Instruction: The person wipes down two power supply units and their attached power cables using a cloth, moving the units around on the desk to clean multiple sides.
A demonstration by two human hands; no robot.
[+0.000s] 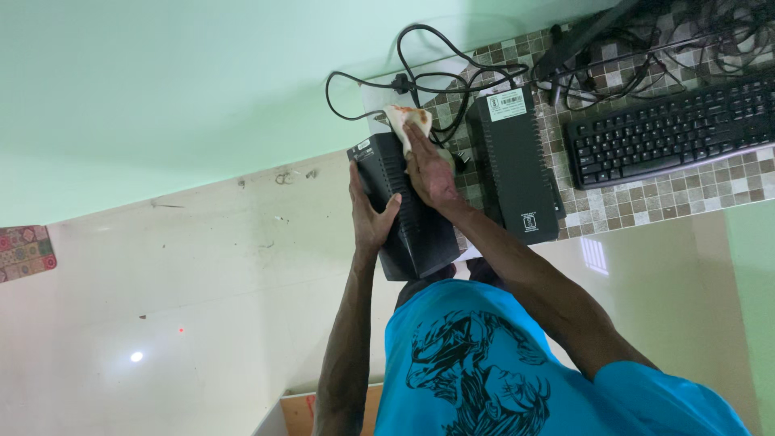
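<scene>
Black plastic pretty much everywhere in the head view. A black box-shaped power unit (412, 218) is stood on end at the edge of a tiled counter (630, 202), and it's gripped along its left side by the left hand (370, 216), fingers stretched up the side wall and the thumb hooked over the front face. So that hand is wrapped partly round the box, not fully closed.

The right hand (428, 169) is laid flat on top of the same box, fingers out, pressed onto a crumpled cloth (408, 121). The cloth is pale with some reddish-orange patches, and it's pinned between the fingertips and the far upper end of the box. It's held down more than it's clenched; how the fingers curl under the cloth can't be made out.

Just beside the box, to its right, a second black unit (517, 161) is lying flat on the counter, with a white sticker near its far end. Black cables (420, 77) are looped behind both units, up against a pale green wall (161, 89). A black keyboard (670, 129) is sat further right on the tiles, well apart from the hands.

Both bare forearms and a bright blue printed t-shirt (476, 363) are seen at the bottom. A glossy cream floor (161, 291) is spread out on the left, with a patterned mat (24, 252) at the edge.
</scene>
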